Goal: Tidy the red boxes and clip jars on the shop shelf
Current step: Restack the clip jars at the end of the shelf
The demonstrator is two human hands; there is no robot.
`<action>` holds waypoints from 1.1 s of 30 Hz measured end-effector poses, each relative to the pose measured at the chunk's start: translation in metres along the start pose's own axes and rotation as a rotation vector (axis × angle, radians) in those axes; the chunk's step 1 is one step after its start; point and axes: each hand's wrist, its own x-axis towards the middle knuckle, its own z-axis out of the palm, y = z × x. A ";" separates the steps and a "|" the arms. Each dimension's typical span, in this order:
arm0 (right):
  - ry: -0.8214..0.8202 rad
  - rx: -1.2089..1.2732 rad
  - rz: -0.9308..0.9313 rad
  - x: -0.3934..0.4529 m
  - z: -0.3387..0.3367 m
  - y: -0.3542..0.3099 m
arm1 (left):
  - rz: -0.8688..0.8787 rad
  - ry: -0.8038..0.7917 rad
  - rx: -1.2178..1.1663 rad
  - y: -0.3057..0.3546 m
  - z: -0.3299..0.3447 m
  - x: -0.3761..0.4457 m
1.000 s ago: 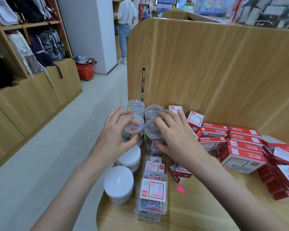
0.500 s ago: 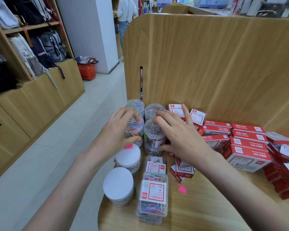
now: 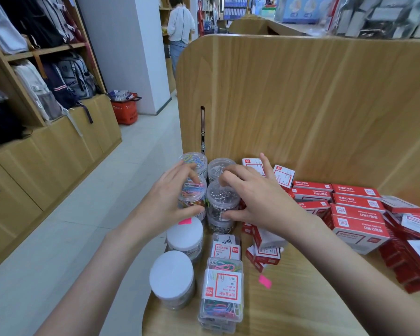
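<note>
Where the wooden shelf (image 3: 301,311) meets its upright back panel (image 3: 301,105), four clear clip jars are grouped in a tight square at the left corner. The front-left jar of coloured clips (image 3: 192,192) is gripped by the left hand (image 3: 166,202), fingers curled over its lid and thumb pressed against its lower side. The front-right jar of silver clips (image 3: 222,202) is gripped by the right hand (image 3: 260,202) in like manner, fingertips on the lid, thumb low on the wall. The two jars are held touching each other. Behind them a second coloured-clip jar (image 3: 194,159) and a second silver-clip jar (image 3: 220,166) are stood against the panel. Nearer the shelf edge two white-lidded jars (image 3: 171,275) are set in a line, with a clear rectangular clip box (image 3: 222,287) just beside them. The red boxes (image 3: 354,214) are piled loosely to the right, some stacked flat, some tilted. A pink tag (image 3: 264,281) is seen lying on the shelf
</note>
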 end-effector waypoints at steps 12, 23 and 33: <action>-0.115 0.132 0.021 0.004 -0.001 0.004 | -0.032 -0.009 -0.087 -0.004 0.002 0.001; 0.177 0.278 -0.131 -0.023 -0.020 -0.005 | 0.023 0.079 -0.090 0.005 -0.002 -0.014; -0.112 -0.149 -0.266 -0.046 0.023 -0.016 | 0.031 0.053 -0.042 0.025 0.013 -0.065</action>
